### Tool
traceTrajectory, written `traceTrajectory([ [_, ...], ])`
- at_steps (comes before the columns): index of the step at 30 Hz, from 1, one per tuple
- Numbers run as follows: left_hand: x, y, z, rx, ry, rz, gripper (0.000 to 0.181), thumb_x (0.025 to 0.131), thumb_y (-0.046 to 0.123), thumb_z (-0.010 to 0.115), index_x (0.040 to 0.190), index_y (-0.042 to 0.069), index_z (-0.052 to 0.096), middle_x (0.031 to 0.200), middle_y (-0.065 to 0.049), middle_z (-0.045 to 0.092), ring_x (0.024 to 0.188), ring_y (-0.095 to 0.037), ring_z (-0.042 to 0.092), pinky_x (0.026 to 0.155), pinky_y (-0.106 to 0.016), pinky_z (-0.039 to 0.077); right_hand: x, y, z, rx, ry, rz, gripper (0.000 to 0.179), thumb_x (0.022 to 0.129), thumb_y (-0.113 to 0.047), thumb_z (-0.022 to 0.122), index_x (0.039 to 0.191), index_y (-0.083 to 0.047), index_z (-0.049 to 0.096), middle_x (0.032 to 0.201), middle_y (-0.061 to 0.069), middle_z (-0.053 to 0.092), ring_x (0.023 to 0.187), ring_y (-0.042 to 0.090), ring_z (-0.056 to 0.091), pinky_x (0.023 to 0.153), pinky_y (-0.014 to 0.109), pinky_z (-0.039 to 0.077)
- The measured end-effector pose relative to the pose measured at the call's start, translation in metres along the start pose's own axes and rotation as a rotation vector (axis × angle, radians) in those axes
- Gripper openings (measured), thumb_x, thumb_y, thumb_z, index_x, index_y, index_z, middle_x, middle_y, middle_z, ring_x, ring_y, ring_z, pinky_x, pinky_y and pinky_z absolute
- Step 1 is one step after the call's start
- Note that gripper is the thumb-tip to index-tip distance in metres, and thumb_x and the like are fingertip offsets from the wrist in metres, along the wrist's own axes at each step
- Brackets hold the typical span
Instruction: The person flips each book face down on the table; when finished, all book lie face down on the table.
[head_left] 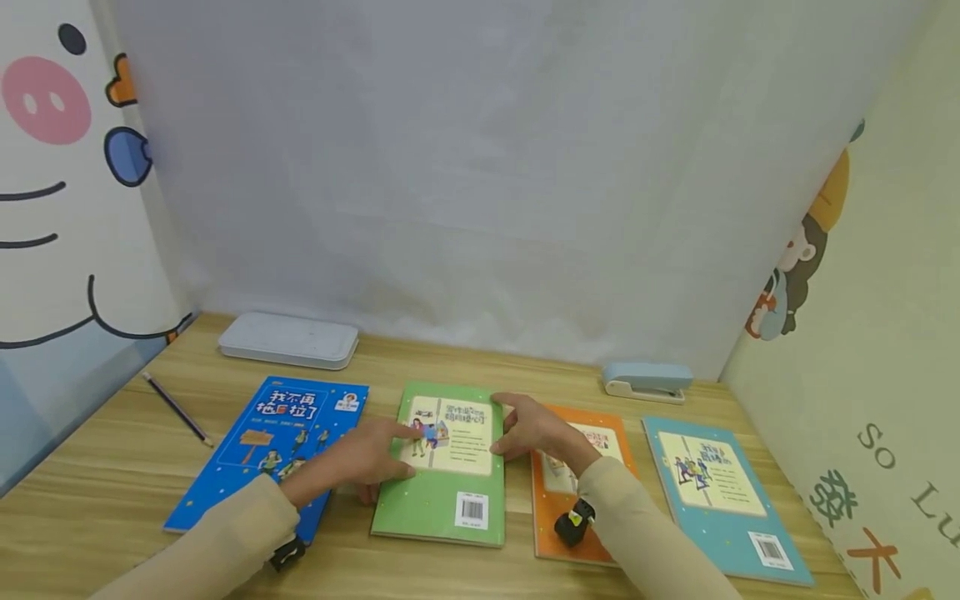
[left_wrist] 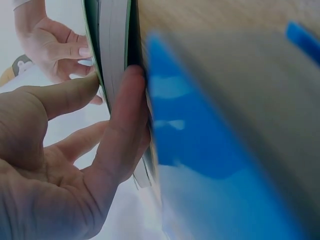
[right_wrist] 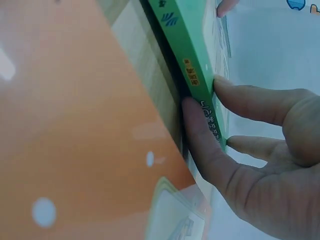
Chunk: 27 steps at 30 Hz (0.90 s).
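Note:
A green book (head_left: pixel 420 507) lies back cover up, its barcode near the front edge, in the middle of the table. My left hand (head_left: pixel 369 454) grips its left side, thumb on the cover; the left wrist view shows a finger along the page block (left_wrist: pixel 113 40). On the opposite side my right hand (head_left: pixel 534 427) pinches the spine edge, with the thumb over the cover and a finger against the printed spine (right_wrist: pixel 187 60). Left of it is a blue book (head_left: pixel 213 487), partly behind my left forearm. An orange book (head_left: pixel 551 521) is partly covered by my right arm.
A teal book (head_left: pixel 738 537) lies at the far right. Toward the back stand a pale case (head_left: pixel 288 340) on the left and a blue stapler (head_left: pixel 648 379) on the right. A pencil (head_left: pixel 178 408) rests near the table's left edge. A white curtain hangs behind.

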<state>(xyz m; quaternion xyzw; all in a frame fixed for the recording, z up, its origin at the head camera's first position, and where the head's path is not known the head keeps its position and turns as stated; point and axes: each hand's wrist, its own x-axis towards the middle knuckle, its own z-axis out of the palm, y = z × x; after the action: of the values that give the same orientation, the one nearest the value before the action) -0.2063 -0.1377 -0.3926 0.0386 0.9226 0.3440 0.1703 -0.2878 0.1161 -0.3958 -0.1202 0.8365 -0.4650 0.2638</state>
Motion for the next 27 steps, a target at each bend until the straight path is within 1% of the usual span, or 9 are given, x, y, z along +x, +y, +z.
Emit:
traceTrajectory([
  [3, 0.000, -0.001, 0.000, 0.002, -0.003, 0.007, 0.057, 0.086, 0.013, 0.077, 0.140, 0.015, 0.059, 0.141, -0.031, 0.051, 0.046, -0.021, 0.062, 0.044, -0.031, 0.055, 0.000, -0.001, 0.002, -0.030, 0.008, 0.007, 0.085, 0.079, 0.011, 0.076, 0.152, 0.002, 0.034, 0.089, 0.017, 0.060, 0.067, 0.019, 0.066, 0.071, 0.039, 0.062],
  [6, 0.000, -0.001, -0.001, 0.012, -0.007, 0.015, 0.059, 0.086, 0.014, 0.078, 0.141, 0.016, 0.058, 0.144, -0.030, 0.049, 0.046, -0.021, 0.063, 0.044, -0.031, 0.055, 0.000, -0.002, 0.003, -0.061, 0.018, 0.012, 0.085, 0.078, 0.012, 0.077, 0.152, 0.002, 0.035, 0.082, 0.014, 0.062, 0.065, 0.017, 0.065, 0.069, 0.038, 0.062],
  [10, -0.001, -0.002, -0.002, 0.033, -0.010, 0.026, 0.060, 0.086, 0.014, 0.078, 0.142, 0.015, 0.057, 0.143, -0.029, 0.050, 0.047, -0.021, 0.063, 0.043, -0.031, 0.054, 0.000, -0.004, 0.005, -0.105, 0.040, 0.016, 0.085, 0.077, 0.012, 0.078, 0.150, 0.003, 0.037, 0.084, 0.016, 0.067, 0.066, 0.018, 0.067, 0.068, 0.036, 0.062],
  [14, -0.002, -0.001, -0.002, 0.050, -0.011, 0.035, 0.061, 0.085, 0.014, 0.078, 0.142, 0.015, 0.057, 0.143, -0.028, 0.050, 0.048, -0.021, 0.062, 0.043, -0.030, 0.054, 0.001, -0.007, 0.006, -0.142, 0.053, 0.038, 0.084, 0.077, 0.010, 0.079, 0.150, 0.002, 0.038, 0.086, 0.017, 0.069, 0.066, 0.017, 0.067, 0.067, 0.035, 0.062],
  [18, -0.003, 0.001, -0.002, 0.071, -0.007, 0.042, 0.062, 0.085, 0.015, 0.079, 0.143, 0.014, 0.056, 0.142, -0.027, 0.051, 0.048, -0.020, 0.062, 0.043, -0.029, 0.054, -0.001, -0.009, 0.006, -0.162, 0.060, 0.055, 0.083, 0.078, 0.008, 0.079, 0.150, 0.000, 0.038, 0.084, 0.015, 0.069, 0.064, 0.016, 0.065, 0.067, 0.034, 0.061],
  [23, -0.003, 0.001, -0.001, 0.100, 0.000, 0.040, 0.067, 0.084, 0.016, 0.080, 0.145, 0.014, 0.053, 0.140, -0.027, 0.051, 0.048, -0.019, 0.062, 0.043, -0.028, 0.053, -0.001, -0.010, 0.005, -0.198, 0.046, 0.041, 0.083, 0.077, 0.009, 0.079, 0.149, 0.001, 0.039, 0.079, 0.015, 0.069, 0.060, 0.016, 0.066, 0.065, 0.034, 0.062],
  [27, -0.002, 0.000, -0.001, 0.096, -0.001, 0.047, 0.067, 0.083, 0.015, 0.081, 0.145, 0.013, 0.053, 0.140, -0.028, 0.051, 0.048, -0.019, 0.062, 0.043, -0.028, 0.053, -0.002, -0.013, 0.005, -0.234, 0.052, 0.045, 0.081, 0.077, 0.009, 0.079, 0.148, 0.001, 0.041, 0.080, 0.015, 0.069, 0.060, 0.017, 0.068, 0.064, 0.033, 0.062],
])
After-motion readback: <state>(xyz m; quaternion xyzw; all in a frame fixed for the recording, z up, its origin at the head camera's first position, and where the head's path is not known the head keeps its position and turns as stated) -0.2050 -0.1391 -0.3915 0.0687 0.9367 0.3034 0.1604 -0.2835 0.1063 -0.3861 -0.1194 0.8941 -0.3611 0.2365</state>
